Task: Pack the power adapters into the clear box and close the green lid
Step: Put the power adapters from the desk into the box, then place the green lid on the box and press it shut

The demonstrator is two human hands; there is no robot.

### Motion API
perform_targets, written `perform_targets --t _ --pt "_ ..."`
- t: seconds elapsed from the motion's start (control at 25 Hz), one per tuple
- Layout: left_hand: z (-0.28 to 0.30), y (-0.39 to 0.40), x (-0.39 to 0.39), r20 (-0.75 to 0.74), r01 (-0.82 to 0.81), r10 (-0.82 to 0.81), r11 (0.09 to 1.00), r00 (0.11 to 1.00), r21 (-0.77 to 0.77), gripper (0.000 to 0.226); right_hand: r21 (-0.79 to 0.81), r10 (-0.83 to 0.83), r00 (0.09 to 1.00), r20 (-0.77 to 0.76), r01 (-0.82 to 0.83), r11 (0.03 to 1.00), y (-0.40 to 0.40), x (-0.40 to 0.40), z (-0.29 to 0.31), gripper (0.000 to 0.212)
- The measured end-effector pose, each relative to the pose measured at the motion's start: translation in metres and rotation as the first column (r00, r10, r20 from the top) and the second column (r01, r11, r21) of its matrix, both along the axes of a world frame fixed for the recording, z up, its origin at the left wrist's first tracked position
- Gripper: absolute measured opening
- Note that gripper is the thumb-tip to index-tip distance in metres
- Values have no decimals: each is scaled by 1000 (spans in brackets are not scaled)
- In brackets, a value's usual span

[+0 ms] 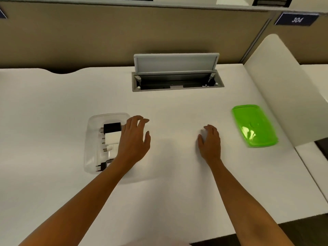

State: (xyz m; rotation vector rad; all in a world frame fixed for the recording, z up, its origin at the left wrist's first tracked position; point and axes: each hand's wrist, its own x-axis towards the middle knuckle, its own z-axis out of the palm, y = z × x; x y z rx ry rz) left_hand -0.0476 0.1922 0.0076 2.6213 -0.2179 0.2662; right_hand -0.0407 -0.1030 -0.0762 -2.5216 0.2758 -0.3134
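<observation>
A clear box (92, 139) lies on the white desk at the left, without a lid. Inside it sit several power adapters: a black one (112, 127) at the far end, a white one (112, 137) below it, another white one and a black one (103, 166) at the near end. My left hand (134, 139) hovers over the box's right edge, fingers apart, holding nothing. My right hand (210, 142) is over the bare desk in the middle, fingers loosely curled and empty. The green lid (254, 125) lies flat on the desk at the right, well apart from both hands.
An open cable hatch (177, 80) with a raised grey flap sits in the desk at the back centre. A white side panel (291, 89) rises at the right, just behind the lid. A beige partition wall stands behind the desk.
</observation>
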Motion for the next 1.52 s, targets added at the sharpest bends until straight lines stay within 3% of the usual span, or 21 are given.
perform_targets --t 0.28,0.4,0.56,0.76,1.04,1.2,1.28,1.36,1.44,1.52 --pt "10 -24 10 102 77 -68 994 992 -84 41 -208 -256 947 -193 216 954 -97 19 17 57" --pt "9 -17 12 124 74 -61 991 990 -109 39 -306 -294 901 -319 196 932 -107 27 15 54" --pt "5 -10 9 165 68 -45 989 985 -132 38 -362 -300 912 -279 189 913 -93 31 19 32" --pt "5 6 0 191 22 11 985 981 -169 38 -390 -228 943 -243 120 913 -67 29 17 27" --pt "-2 58 -12 185 -105 143 974 972 -198 34 -151 -185 982 -41 177 973 16 26 44 44" --pt "-12 94 -20 88 -328 339 937 937 -117 33 -38 -40 991 130 46 998 71 34 86 29" --pt "-20 110 -25 36 -379 388 914 921 -142 31 -2 32 981 193 -33 999 90 38 106 28" --pt "-27 121 -31 -6 -384 391 900 920 -206 33 139 47 965 256 -85 987 105 40 125 32" --pt "-35 129 -37 -49 -371 372 888 927 -274 35 411 -18 964 267 -97 906 119 41 134 31" --pt "-41 132 -42 -93 -361 350 871 932 -332 38 697 -90 980 175 -59 714 133 40 130 32"
